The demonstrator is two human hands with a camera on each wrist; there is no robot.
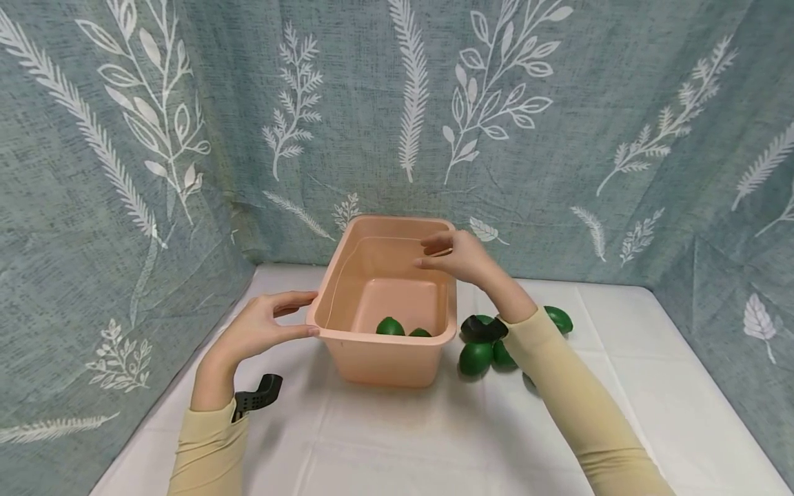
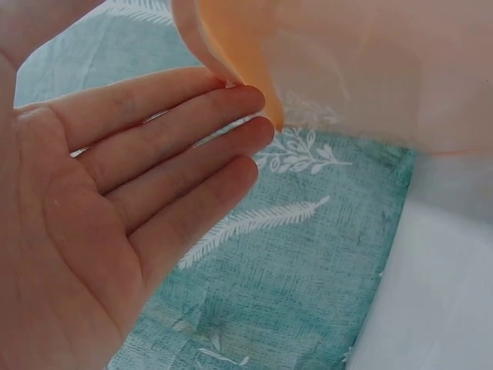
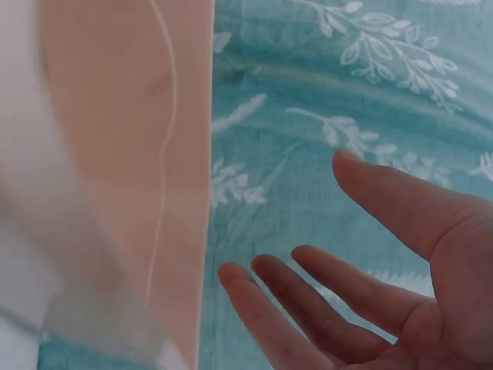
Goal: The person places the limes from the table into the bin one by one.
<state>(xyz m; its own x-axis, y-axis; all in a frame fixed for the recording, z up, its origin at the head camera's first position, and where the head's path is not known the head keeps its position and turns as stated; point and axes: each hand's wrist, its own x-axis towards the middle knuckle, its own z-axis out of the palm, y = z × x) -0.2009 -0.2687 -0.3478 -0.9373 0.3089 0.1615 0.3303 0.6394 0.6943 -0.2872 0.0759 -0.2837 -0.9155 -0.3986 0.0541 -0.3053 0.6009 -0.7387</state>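
A peach-coloured plastic bin [image 1: 384, 358] stands on the white table. Inside it, near the front wall, lie two green lime-like fruits [image 1: 390, 326]. My left hand [image 1: 260, 324] is at the bin's left rim by the front corner, fingertips and thumb against the outside edge. In the left wrist view those fingers [image 2: 192, 131] are straight. Over the bin's right side hovers my right hand [image 1: 455, 258], its fingers spread apart with nothing between them. More green fruits [image 1: 475, 359] lie on the table right of the bin, partly hidden by my right forearm.
A blue-green cloth [image 1: 372, 103] with white leaf prints hangs behind and at both sides of the white table [image 1: 372, 441]. Another green fruit [image 1: 560, 319] lies beyond my right sleeve. Each wrist wears a black camera mount [image 1: 260, 393].
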